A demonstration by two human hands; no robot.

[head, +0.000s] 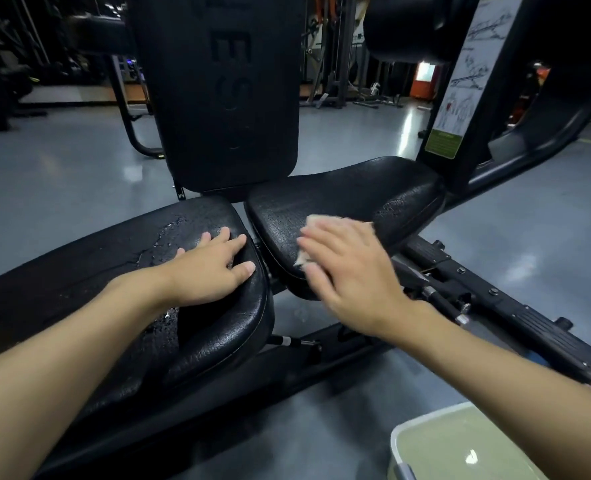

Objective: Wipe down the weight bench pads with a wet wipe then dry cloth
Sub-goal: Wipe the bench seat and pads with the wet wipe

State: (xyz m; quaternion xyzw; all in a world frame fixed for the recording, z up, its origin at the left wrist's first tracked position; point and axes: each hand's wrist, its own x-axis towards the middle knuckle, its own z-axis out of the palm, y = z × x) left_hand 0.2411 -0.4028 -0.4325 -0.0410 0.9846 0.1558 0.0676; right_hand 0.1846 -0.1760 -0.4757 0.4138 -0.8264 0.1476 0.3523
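Two black bench pads lie side by side in front of me. My left hand (214,268) rests flat, fingers spread, on the near end of the long left pad (79,268), which shows wet streaks and droplets. My right hand (349,271) presses a pale cloth (316,221) with straight fingers onto the near part of the right seat pad (366,192). The hand is blurred and hides most of the cloth, so only its far edge and a corner near the thumb show.
An upright black back pad (224,91) stands behind the two pads. The machine's black frame and adjustment rail (515,320) run to the right. A white basin of water (460,445) sits on the grey floor at the lower right. Other gym machines stand in the background.
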